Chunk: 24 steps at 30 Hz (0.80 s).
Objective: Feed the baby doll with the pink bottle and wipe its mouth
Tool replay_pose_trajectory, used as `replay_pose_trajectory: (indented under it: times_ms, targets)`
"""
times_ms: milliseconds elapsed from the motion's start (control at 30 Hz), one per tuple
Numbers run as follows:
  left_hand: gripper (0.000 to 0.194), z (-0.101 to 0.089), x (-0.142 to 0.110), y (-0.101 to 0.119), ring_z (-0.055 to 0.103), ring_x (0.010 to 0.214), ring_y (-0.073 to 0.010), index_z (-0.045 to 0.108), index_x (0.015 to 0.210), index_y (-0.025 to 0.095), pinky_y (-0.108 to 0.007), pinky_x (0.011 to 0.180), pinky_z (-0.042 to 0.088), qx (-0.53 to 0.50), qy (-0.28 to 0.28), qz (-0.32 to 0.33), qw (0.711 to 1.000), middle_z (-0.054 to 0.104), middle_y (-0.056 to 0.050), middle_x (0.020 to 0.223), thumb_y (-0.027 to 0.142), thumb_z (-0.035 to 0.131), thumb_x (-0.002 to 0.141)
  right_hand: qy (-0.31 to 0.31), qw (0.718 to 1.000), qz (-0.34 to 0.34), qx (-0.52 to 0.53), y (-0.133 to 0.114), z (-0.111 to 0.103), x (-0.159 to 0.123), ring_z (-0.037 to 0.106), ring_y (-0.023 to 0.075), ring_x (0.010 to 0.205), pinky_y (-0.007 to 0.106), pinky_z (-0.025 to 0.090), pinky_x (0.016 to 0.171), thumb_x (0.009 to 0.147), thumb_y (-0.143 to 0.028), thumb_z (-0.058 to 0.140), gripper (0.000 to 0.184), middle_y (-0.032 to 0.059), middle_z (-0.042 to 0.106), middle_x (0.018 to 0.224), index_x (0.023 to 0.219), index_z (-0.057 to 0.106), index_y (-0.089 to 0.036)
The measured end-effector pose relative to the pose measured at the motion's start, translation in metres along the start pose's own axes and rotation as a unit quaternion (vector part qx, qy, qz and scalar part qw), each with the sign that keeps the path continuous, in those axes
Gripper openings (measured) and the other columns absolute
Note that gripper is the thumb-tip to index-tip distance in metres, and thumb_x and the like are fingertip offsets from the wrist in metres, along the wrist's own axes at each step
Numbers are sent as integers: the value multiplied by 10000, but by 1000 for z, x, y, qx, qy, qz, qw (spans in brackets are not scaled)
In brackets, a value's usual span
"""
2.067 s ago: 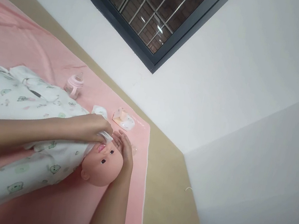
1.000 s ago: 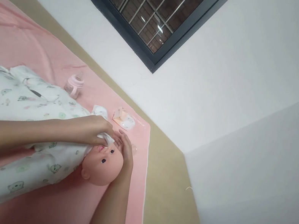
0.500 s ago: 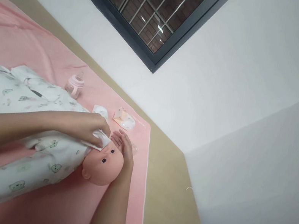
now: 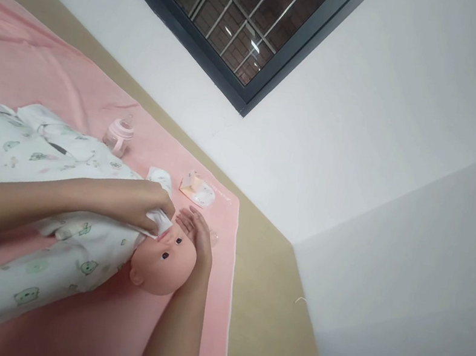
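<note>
A baby doll (image 4: 165, 260) lies on its back in a white sleepsuit (image 4: 54, 148) printed with green animals. My left hand (image 4: 148, 205) reaches in from the left and pinches a white tissue (image 4: 160, 222) against the doll's mouth and chin. Part of the mouth shows beside the tissue's edge. From below, my right forearm passes along the far side of the doll's head. My right hand (image 4: 196, 229) is beside the head, fingers stretched and slightly curved, with nothing seen in them.
A pink baby bottle (image 4: 119, 136) with a handle stands beyond the doll. An opened soft pack (image 4: 198, 189) and a small clear item (image 4: 214, 235) lie near my right hand. The pink blanket (image 4: 219, 322) covers a tan surface (image 4: 272, 319) against a white wall, under a barred window (image 4: 230, 11).
My left hand has drawn the tissue slightly down and left, baring more of the doll's mouth. My right hand and the doll's head have barely moved.
</note>
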State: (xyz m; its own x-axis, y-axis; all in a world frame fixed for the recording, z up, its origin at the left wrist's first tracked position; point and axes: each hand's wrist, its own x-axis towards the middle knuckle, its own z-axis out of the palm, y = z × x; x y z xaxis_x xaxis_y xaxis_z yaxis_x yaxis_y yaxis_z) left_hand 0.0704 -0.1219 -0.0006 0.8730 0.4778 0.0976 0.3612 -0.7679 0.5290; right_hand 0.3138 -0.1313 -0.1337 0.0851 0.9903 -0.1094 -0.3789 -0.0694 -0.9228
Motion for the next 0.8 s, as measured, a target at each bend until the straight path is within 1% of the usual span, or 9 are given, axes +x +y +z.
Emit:
replay_pose_trajectory:
  times_ms: [133,300,433,500,600,700,800]
  targets:
    - [48,0,-1,-2,541,630,-146,615,702,201,-213,546,319,2,8,-4,1000,620,17,690,208,569,708,2,1000,4,-3,0,-1,0,631,212,1042,391,441,1020,719,-384,698,405,87,656,1126,1070,607,-204]
    - [94,0,3,-3,568,695,-170,655,777,203,-219,578,334,21,22,-10,999,651,-5,759,206,578,724,3,1000,7,-6,0,-1,0,632,207,1039,386,439,1021,717,-390,698,412,90,656,1126,1072,607,-200]
    - [70,2,6,-5,563,676,-170,628,732,184,-227,575,327,41,23,-11,999,641,-10,725,190,559,739,-4,1000,-1,-4,1,-1,1,633,210,1035,395,425,1034,726,-386,692,412,89,656,1126,1082,606,-196]
    - [70,4,7,-6,569,698,-174,625,736,182,-229,590,336,38,27,-10,999,645,-11,739,177,555,737,-6,1000,-5,-4,1,-2,1,636,208,1025,396,425,1032,725,-383,695,413,89,660,1117,1081,608,-193]
    - [79,7,7,-5,574,724,-178,624,749,177,-234,613,350,36,39,-2,999,648,-12,756,164,546,746,-6,1000,-10,-3,1,0,0,637,203,1019,388,433,1024,729,-381,693,411,89,660,1114,1084,607,-192]
    - [98,9,8,-5,563,694,-175,607,709,163,-241,601,351,36,54,13,998,633,-13,713,155,527,764,0,1000,-4,-3,-1,1,-2,634,200,1029,380,436,1023,737,-383,684,398,83,657,1122,1082,607,-199]
    - [99,12,10,-6,563,702,-181,619,720,166,-247,598,355,35,65,26,997,638,-17,718,136,530,750,0,1000,1,-7,-2,2,-2,629,201,1042,380,439,1021,732,-373,685,399,76,657,1122,1088,605,-209]
